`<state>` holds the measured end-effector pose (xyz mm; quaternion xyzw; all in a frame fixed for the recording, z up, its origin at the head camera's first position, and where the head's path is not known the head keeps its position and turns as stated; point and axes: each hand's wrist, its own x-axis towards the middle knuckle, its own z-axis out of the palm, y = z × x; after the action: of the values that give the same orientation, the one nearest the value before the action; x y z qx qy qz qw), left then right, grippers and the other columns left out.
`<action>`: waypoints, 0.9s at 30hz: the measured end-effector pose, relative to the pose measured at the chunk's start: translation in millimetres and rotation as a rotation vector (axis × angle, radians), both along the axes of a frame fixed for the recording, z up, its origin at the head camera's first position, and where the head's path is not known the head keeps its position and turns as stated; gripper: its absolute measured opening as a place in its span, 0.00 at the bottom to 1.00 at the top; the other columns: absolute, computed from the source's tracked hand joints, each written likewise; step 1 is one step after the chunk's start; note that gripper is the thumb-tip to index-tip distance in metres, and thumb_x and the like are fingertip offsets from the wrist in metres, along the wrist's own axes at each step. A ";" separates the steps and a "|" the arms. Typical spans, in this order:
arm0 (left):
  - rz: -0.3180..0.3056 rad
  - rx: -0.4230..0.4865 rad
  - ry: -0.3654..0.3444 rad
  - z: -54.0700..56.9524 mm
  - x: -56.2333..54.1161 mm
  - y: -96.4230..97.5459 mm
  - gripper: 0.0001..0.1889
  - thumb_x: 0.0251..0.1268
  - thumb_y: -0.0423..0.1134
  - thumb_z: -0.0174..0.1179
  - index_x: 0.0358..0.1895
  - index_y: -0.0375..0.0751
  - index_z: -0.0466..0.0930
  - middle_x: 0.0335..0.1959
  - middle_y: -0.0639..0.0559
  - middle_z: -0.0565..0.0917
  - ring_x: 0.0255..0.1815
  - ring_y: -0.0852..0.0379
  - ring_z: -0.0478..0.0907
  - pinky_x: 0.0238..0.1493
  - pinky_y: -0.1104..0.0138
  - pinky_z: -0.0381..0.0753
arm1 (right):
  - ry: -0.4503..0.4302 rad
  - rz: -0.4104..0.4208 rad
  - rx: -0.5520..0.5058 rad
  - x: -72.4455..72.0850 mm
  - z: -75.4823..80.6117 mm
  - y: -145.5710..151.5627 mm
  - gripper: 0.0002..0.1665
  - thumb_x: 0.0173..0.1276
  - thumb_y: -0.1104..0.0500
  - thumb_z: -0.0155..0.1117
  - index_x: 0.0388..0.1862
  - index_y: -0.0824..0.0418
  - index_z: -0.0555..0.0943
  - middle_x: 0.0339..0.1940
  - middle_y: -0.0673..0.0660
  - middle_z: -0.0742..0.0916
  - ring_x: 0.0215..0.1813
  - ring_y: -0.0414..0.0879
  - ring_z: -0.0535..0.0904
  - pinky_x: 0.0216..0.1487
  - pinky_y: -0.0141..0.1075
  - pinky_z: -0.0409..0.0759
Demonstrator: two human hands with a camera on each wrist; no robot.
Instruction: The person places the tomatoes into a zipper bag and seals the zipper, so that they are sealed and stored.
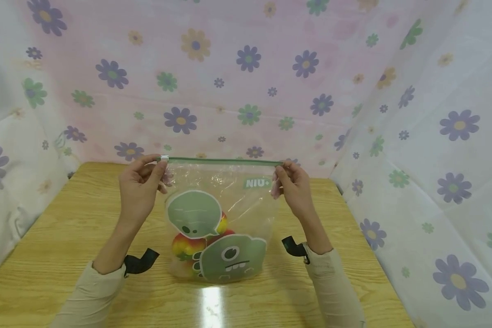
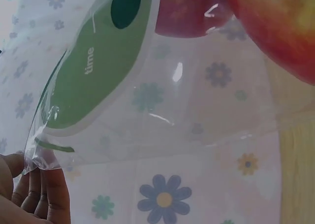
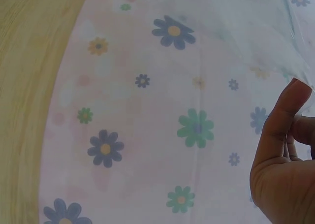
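A clear slider zip bag (image 1: 250, 214) with green cartoon prints hangs upright between both hands, its base close over the table. My left hand (image 1: 138, 184) pinches the top left corner, thumb and finger at the white slider (image 1: 164, 158). At the opposite corner my right hand (image 1: 297, 189) pinches the end of the green zip strip (image 1: 225, 161), which runs straight across the top. Inside the bag lie several red and yellow fruits (image 1: 186, 246), partly hidden by the prints. In the left wrist view a red fruit (image 2: 290, 32) shows large through the plastic.
The wooden table (image 1: 65, 246) lies below, with flower-patterned sheets (image 1: 246, 91) at its back and sides. A black wrist mount (image 1: 141, 262) sits at the left cuff, and another black mount (image 1: 294, 247) at the right cuff.
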<state>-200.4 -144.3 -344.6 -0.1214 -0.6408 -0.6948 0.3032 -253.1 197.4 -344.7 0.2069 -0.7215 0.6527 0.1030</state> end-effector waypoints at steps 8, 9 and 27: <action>-0.103 0.042 -0.075 -9.0 -3.3 -1.1 0.14 0.70 0.23 0.60 0.56 0.22 0.78 0.35 0.59 0.89 0.33 0.65 0.87 0.39 0.73 0.87 | -0.042 0.015 -0.096 -10.2 -12.7 1.5 0.08 0.83 0.59 0.51 0.46 0.64 0.74 0.31 0.51 0.81 0.19 0.40 0.77 0.19 0.29 0.79; -0.123 0.050 -0.075 -10.7 -3.8 -0.9 0.15 0.69 0.22 0.60 0.57 0.22 0.78 0.37 0.58 0.89 0.35 0.65 0.87 0.41 0.73 0.86 | -0.051 0.017 -0.109 -10.3 -14.6 1.8 0.09 0.83 0.59 0.50 0.47 0.64 0.74 0.32 0.50 0.81 0.20 0.39 0.77 0.20 0.29 0.79; -0.264 0.142 -0.074 -29.7 -19.5 -2.5 0.19 0.73 0.21 0.55 0.64 0.30 0.76 0.46 0.55 0.89 0.46 0.62 0.87 0.52 0.70 0.85 | -0.124 0.087 -0.026 -16.4 -32.6 9.3 0.28 0.79 0.68 0.55 0.73 0.63 0.59 0.46 0.52 0.79 0.33 0.40 0.83 0.32 0.30 0.85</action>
<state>-220.0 -146.8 -374.3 -0.1571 -0.5792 -0.7762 0.1932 -269.4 206.7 -377.3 0.1961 -0.7081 0.6775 0.0325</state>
